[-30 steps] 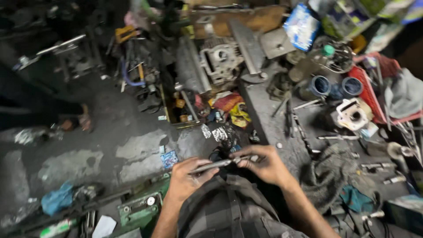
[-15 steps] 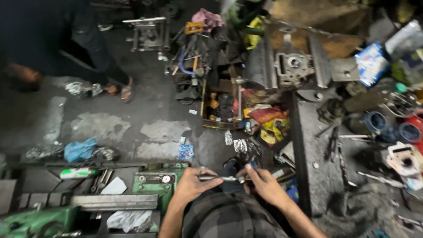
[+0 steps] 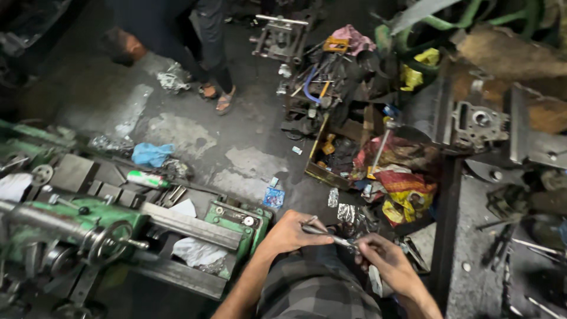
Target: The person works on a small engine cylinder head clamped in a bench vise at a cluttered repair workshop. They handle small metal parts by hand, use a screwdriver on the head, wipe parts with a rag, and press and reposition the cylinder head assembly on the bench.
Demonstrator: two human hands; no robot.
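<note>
Left hand [image 3: 289, 233] and right hand [image 3: 381, 260] both pinch the thin grey metal rod [image 3: 331, 237] above lap; best gripped near ends, level, clear of green lathe [image 3: 236, 221].

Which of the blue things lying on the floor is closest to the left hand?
The small blue packet, lying flat by the green machine's corner, just above the left hand. The crumpled blue cloth lies much farther off to the left, and it is larger.

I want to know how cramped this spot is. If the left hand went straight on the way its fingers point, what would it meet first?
Probably the right hand, which holds the other end of the thin metal rod that the left hand grips.
</note>
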